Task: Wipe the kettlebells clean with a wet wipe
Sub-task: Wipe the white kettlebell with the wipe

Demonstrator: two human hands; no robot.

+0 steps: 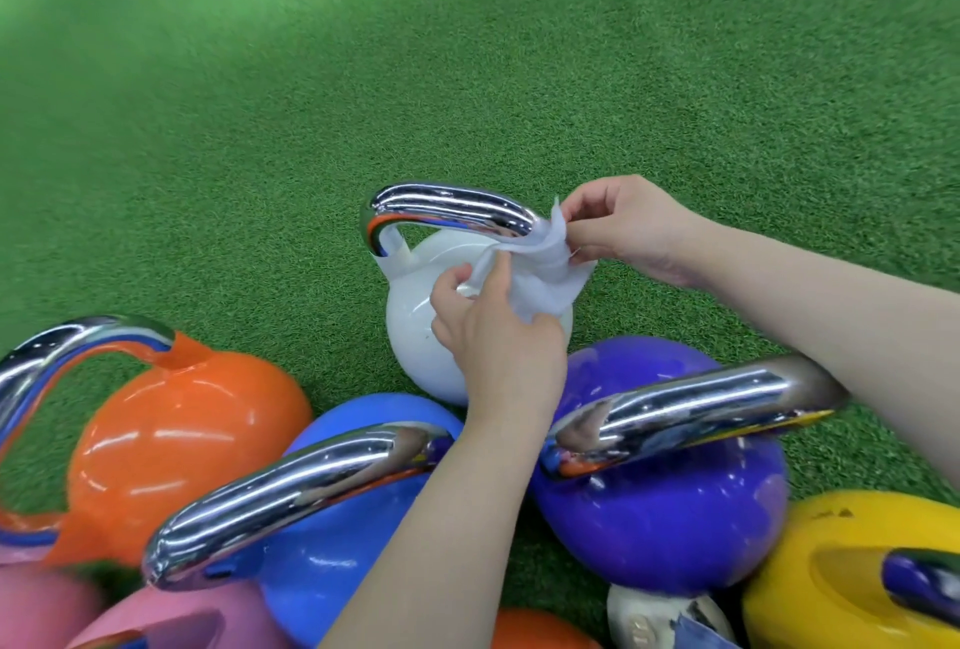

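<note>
Step in hand: the person is spreading or refolding the wet wipe [540,269] over the white kettlebell [415,331], so wiping of this bell is only being set up, as I judge it.
Left hand [498,336]: its grip is pinching the lower left edge of the wipe between thumb and fingers, in the centre of the frame.
Right hand [628,227]: its grip is pinching the upper right edge of the wipe, just right of centre.
Wet wipe: it is hanging crumpled between both hands, lying against the bell's top and the right end of its chrome handle [452,207].
White kettlebell: it is standing upright on the green turf [467,77], mid-frame.
Other bells: orange [192,430], blue [337,570], purple [670,534], yellow [841,575] and pink [171,617] ones are crowding the lower frame.
Next move: probably pressing the flattened wipe onto handle or shell and rubbing; the wipe needs gathering into one hand first.
</note>
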